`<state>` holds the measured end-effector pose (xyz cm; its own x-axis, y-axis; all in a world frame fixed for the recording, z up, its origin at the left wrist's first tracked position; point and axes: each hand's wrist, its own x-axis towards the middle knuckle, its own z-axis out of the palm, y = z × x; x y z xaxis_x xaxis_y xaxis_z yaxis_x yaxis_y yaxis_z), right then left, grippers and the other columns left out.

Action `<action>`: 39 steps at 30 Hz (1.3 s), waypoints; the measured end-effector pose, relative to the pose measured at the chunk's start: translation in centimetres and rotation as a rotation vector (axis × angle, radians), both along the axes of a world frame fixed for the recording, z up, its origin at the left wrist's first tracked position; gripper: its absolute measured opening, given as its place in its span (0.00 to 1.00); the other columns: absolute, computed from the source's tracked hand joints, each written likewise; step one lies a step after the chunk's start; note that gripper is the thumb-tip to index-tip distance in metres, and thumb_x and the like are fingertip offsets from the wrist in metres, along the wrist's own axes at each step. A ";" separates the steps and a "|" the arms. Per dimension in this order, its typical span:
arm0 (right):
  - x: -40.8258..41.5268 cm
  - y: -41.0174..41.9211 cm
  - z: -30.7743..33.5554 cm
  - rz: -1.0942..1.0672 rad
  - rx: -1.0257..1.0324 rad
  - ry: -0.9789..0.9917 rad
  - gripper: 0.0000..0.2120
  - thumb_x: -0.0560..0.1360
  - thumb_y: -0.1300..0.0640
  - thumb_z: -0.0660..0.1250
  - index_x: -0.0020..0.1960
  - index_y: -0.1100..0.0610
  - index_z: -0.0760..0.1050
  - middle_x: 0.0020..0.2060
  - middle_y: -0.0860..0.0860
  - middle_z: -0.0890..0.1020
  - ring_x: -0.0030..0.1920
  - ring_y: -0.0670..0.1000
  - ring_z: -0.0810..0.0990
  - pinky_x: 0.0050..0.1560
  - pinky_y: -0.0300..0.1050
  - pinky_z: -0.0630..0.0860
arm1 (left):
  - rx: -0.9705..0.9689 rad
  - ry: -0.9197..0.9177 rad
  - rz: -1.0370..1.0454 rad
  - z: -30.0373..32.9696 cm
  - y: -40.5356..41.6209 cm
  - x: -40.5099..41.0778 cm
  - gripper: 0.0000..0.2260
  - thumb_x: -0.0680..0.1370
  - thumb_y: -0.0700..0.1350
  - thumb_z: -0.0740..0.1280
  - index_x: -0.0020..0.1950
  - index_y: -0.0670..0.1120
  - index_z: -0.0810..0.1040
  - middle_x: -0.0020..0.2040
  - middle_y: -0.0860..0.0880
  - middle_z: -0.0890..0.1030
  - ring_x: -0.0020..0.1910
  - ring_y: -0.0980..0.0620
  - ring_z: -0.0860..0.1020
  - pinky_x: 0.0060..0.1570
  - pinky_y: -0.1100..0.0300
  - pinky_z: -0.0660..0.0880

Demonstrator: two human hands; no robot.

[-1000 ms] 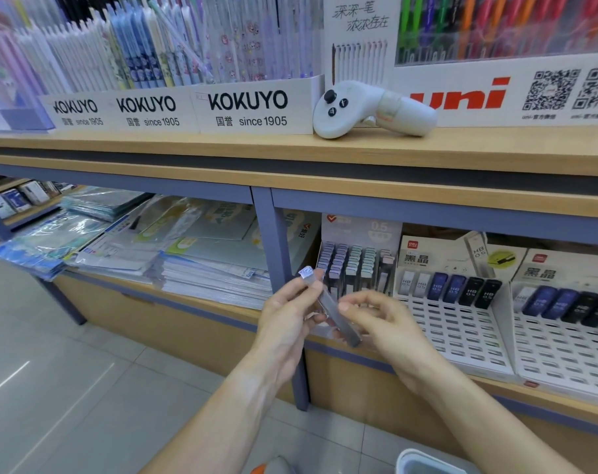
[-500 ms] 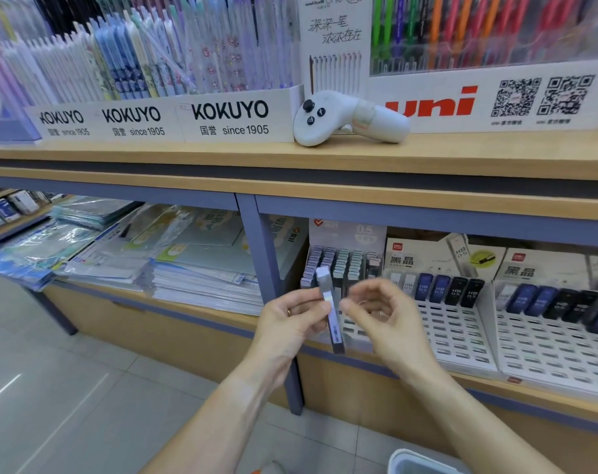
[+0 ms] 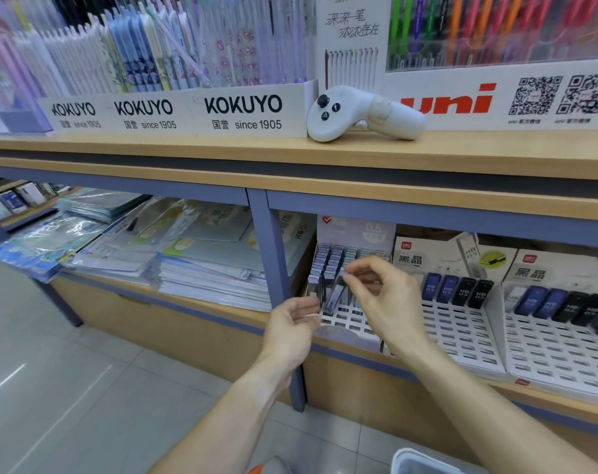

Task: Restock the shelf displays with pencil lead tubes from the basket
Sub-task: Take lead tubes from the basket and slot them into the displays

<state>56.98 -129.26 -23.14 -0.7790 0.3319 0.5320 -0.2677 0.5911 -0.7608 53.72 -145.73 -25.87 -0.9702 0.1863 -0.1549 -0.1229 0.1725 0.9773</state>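
Head view: the right hand pinches the pale cap of a slim, translucent grey pencil lead tube – thumb and forefinger clamped on it – tilted above the white slotted display tray at about 3 o'clock from the blue shelf post. The left hand, at the tube's 7 o'clock, has its fingers loosely curled; contact with the tube is unclear. A white basket rim shows at 6 o'clock.

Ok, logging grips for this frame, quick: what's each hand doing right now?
Left hand: fingers loosely curled, holding nothing that shows.
Right hand: pinching a lead tube by its top, over the display rack.
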 end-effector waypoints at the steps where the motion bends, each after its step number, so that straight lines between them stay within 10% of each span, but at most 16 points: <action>1: -0.1 -0.1 -0.3 -0.010 0.022 0.001 0.04 0.76 0.58 0.74 0.50 0.52 0.83 0.43 0.39 0.85 0.45 0.37 0.83 0.48 0.33 0.80 | -0.025 -0.004 -0.019 -0.2 0.1 0.0 0.16 0.81 0.33 0.66 0.66 0.47 0.79 0.60 0.54 0.83 0.61 0.58 0.80 0.66 0.59 0.74; 39: -0.9 1.5 -0.6 0.018 0.097 -0.076 0.05 0.75 0.59 0.75 0.49 0.51 0.84 0.41 0.39 0.84 0.43 0.37 0.83 0.47 0.30 0.79 | -0.143 -0.024 -0.104 0.0 1.2 0.3 0.20 0.82 0.35 0.66 0.73 0.48 0.75 0.67 0.54 0.78 0.64 0.57 0.77 0.63 0.63 0.70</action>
<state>56.12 -127.77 -23.71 -0.8236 0.2680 0.4999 -0.2223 0.6584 -0.7191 53.99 -144.56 -25.87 -0.9425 0.2597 -0.2103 -0.1206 0.3225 0.9389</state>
